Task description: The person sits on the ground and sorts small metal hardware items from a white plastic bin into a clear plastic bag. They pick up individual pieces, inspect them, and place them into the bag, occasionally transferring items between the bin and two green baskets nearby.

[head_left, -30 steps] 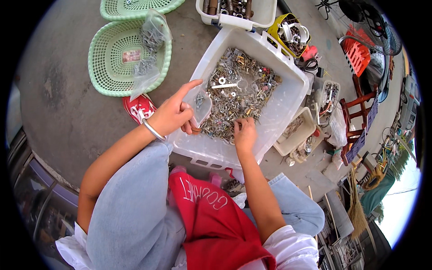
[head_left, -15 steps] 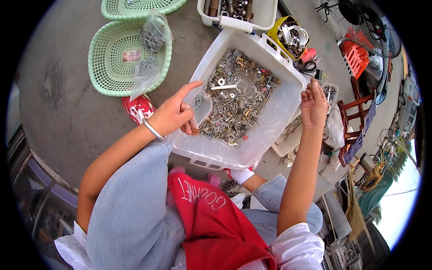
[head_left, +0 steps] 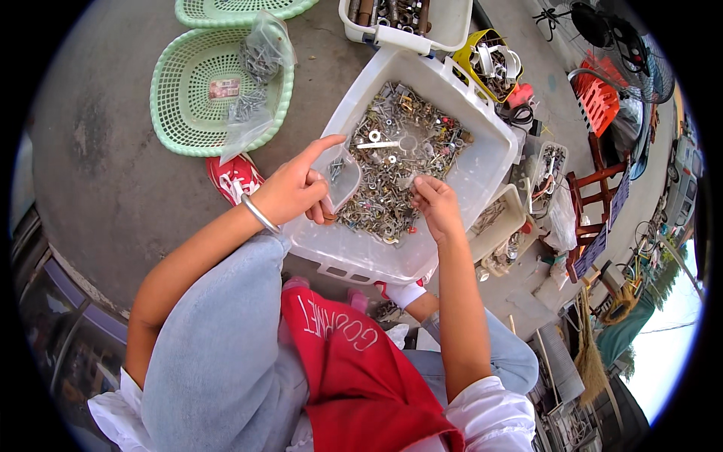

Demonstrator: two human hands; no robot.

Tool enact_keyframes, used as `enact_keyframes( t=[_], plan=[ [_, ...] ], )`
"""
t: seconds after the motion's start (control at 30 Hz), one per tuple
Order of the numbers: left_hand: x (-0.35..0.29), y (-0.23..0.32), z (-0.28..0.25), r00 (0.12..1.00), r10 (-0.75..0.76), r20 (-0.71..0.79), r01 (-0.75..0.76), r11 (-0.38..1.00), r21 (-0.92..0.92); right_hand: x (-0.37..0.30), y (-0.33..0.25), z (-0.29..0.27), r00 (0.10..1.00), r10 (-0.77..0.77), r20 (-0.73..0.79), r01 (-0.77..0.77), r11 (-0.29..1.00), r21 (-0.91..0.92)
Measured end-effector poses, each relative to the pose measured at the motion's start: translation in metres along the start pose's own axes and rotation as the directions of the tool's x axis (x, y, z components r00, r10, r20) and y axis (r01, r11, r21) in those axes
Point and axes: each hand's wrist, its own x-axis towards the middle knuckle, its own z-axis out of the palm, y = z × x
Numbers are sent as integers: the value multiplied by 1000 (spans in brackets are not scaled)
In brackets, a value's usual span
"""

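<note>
A big translucent plastic bin [head_left: 474, 192] stands before me, its floor covered with mixed screws, nuts, washers and other small hardware [head_left: 392, 207]. Over its left side my left hand [head_left: 297, 184] grips a small clear plastic container [head_left: 348, 185], index finger stretched along the rim. A few grey screws [head_left: 336, 167] lie inside that container. My right hand [head_left: 437, 205] hovers over the right part of the hardware, thumb and fingers pinched together. A pale, see-through bit shows at its fingertips, too small to name. Among the hardware lies a white rod-like piece [head_left: 379, 145].
Left stand pale green baskets [head_left: 156, 102], one holding a plastic bag of screws [head_left: 260, 60]. A white tub of large bolts [head_left: 452, 22] and a yellow container [head_left: 465, 54] sit beyond the bin. Smaller trays [head_left: 516, 207], a wooden stool [head_left: 595, 215] and a fan [head_left: 636, 60] are right.
My right hand has swung left from beyond the bin's right rim to above the hardware, its fingers now pinched. The left hand still holds the container in nearly the same place.
</note>
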Motion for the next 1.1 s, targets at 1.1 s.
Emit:
enact_keyframes(
  t=[1.1],
  plan=[
    [-2,-1,0,1000,-17,-25,17,1000,-10,24,10,36,820,-572,-37,321,513,-796]
  ],
)
